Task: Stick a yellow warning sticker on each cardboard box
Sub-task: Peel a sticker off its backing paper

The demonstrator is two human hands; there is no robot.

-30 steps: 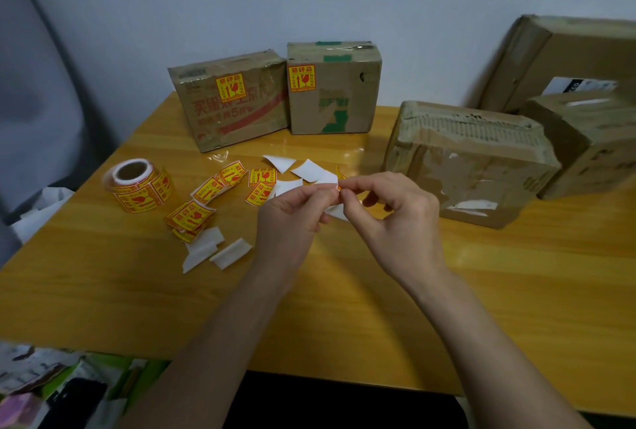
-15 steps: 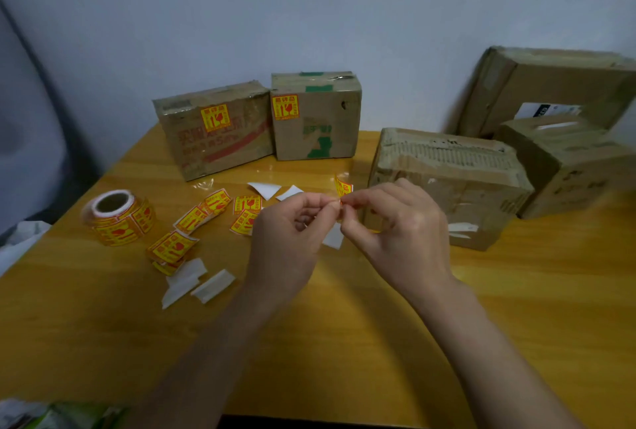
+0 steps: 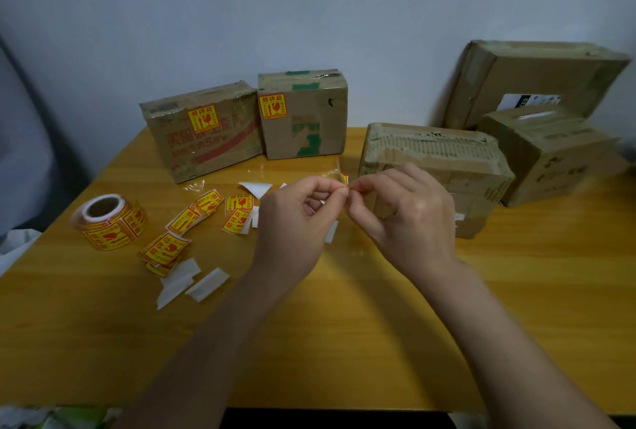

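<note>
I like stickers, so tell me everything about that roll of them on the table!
The sticker roll lies flat on its side on the wooden table, at the left. Its white core is hollow in the middle. Yellow stickers with red marks wrap round the outside. A strip of loose stickers trails off beside it. No hand touches it.

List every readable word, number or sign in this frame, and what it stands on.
"易碎品": heading on yellow sticker of left box.
Same heading: sticker on green-taped box.
"03": white label on far right box, cut off.
Red print on left box, sticker roll: too blurred.
</note>
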